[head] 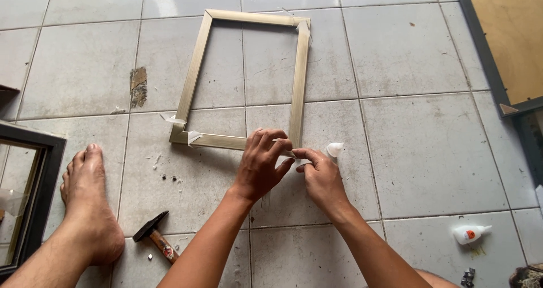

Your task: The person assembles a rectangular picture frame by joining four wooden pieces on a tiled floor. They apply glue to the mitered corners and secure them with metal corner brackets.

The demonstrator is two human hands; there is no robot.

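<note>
A pale gold rectangular picture frame (194, 67) lies flat on the white tiled floor. Clear tape wraps its near left and far right corners. My left hand (261, 163) rests on the frame's near right corner, fingers curled over the joint. My right hand (318, 172) is just right of it, pinching a strip of clear tape at that same corner. A small white cap-like piece (335, 149) lies on the floor beside my right fingers.
A hammer (155, 237) lies near my bare left foot (90, 203). A small white glue bottle (470, 233) is at the right. A dark framed panel (39, 197) sits at the left edge, another dark frame with a wooden board (492, 67) at the upper right.
</note>
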